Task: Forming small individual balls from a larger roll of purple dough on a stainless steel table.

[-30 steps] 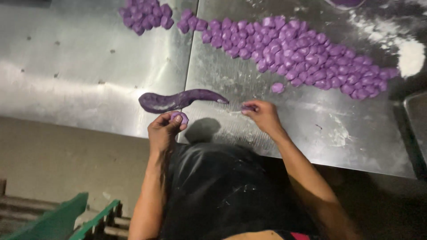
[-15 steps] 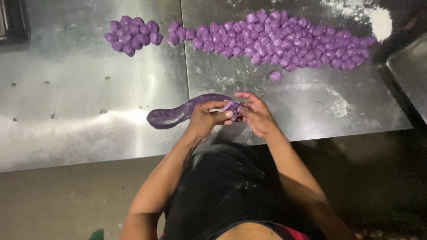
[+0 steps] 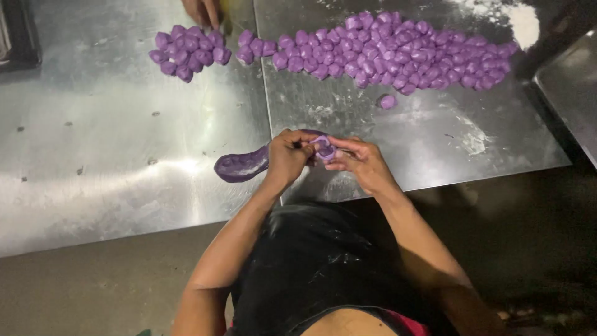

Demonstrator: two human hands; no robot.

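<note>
Currently left hand (image 3: 287, 157) and right hand (image 3: 359, 163) both pinched shut on small purple dough piece (image 3: 324, 149) at end of dough rope (image 3: 242, 167), near steel table (image 3: 124, 155) edge. Likely soft, light, tacky; best held lightly by fingertips at sides.

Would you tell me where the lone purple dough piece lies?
In the head view, the lone purple dough piece lies on the steel table, just below the long heap of pieces.

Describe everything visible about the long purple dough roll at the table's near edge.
The purple dough roll is a soft, smooth, dark purple strip, thick and slightly curved, lying flat on the steel table near its front edge. Its left end is rounded and free. Its right end runs under the left hand, which covers it. The right hand meets the left there, and both pinch a small paler purple piece at that end.
</note>
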